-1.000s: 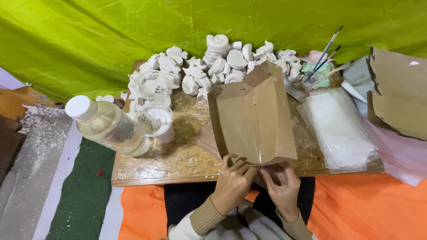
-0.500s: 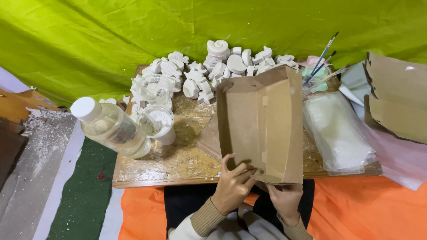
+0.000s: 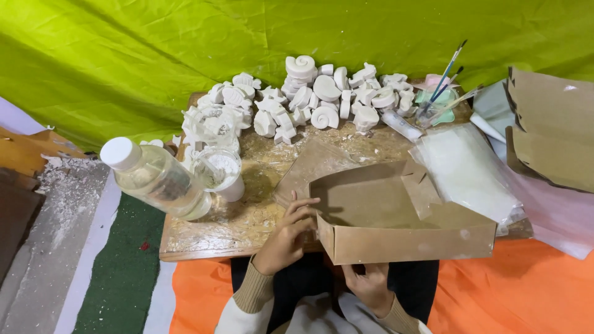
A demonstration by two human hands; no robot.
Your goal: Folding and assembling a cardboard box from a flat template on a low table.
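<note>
bottle (image 3: 158, 179) clear, white cap, lying at desk (image 3: 210, 238) left edge | cup (image 3: 219, 173) of white powder just beside it | white plaster shells (image 3: 309, 96) heaped at back | brushes (image 3: 442, 80) in jar, back right | plastic bag (image 3: 467, 173) right | flat cardboard (image 3: 550, 127) far right | green cloth (image 3: 185, 43) behind

Both hands bare, no gloves or rings seen: left hand (image 3: 286, 238), right hand (image 3: 370, 286). Sleeves white w/ tan ribbed knit cuffs at both wrists. Dark, approx black, trousers on lap btwn the arms
</note>
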